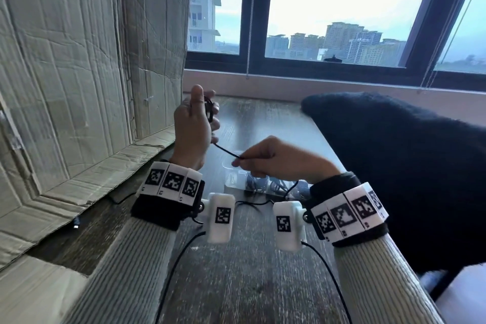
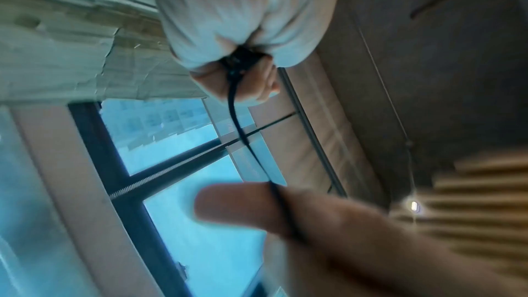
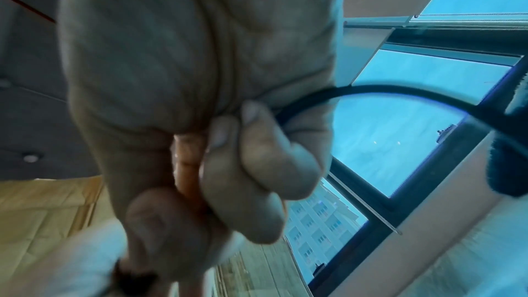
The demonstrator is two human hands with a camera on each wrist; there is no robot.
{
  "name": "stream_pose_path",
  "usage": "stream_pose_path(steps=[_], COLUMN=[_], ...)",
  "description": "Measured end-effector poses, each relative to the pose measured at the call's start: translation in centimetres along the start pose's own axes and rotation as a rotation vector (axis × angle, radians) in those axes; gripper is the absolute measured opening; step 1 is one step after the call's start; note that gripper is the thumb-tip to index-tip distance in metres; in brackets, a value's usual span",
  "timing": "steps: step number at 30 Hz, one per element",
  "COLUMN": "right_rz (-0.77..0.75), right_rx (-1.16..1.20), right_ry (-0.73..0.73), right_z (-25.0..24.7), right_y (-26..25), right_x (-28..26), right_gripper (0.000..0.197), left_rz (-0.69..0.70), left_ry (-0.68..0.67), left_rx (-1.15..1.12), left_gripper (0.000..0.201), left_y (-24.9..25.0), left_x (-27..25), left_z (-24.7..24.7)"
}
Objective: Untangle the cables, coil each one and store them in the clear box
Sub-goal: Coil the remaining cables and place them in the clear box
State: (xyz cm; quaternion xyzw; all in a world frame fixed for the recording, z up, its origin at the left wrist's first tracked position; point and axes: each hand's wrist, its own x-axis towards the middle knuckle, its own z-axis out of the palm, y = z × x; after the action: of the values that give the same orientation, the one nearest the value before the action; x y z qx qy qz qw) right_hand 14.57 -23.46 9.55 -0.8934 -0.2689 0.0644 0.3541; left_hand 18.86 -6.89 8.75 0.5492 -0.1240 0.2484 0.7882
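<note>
My left hand [image 1: 196, 123] is raised above the table and grips a small coil of thin black cable [image 1: 209, 109], thumb up. The cable's free length [image 1: 226, 151] runs down to my right hand [image 1: 273, 163], which pinches it between thumb and fingers. In the left wrist view the cable [image 2: 243, 130] leaves my curled left hand [image 2: 245, 71] toward the right hand's thumb [image 2: 243, 207]. The right wrist view shows my right hand [image 3: 228, 143] closed around the cable [image 3: 371, 90]. The clear box [image 1: 236, 181] lies on the table under my right hand, with dark cables inside.
A large flattened cardboard box [image 1: 79, 73] leans at the left. A dark fuzzy fabric [image 1: 407, 166] covers the table's right side. A loose black cable end [image 1: 76, 225] lies by the cardboard. The wooden table [image 1: 249, 284] ends at the window sill [image 1: 315, 84].
</note>
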Motion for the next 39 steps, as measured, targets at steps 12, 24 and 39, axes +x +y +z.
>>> stream_pose_path(steps=[12,24,39], right_rz=[-0.203,-0.074,-0.075], right_rx=[0.054,0.534,0.007], right_ry=[0.585,0.611,0.039], right_z=[-2.3,-1.1,1.6], right_y=[0.6,2.0,0.2], right_x=[-0.4,1.1,1.3], right_gripper=[0.013,0.009,0.018], left_rz=[-0.065,-0.193,-0.118], left_ry=[-0.651,-0.314,-0.018], left_rx=[0.666,-0.054,-0.122], left_gripper=[0.078,0.034,0.028], left_y=[0.1,0.3,-0.5], left_x=[-2.0,-1.9,0.2], left_z=[0.4,1.8,-0.1])
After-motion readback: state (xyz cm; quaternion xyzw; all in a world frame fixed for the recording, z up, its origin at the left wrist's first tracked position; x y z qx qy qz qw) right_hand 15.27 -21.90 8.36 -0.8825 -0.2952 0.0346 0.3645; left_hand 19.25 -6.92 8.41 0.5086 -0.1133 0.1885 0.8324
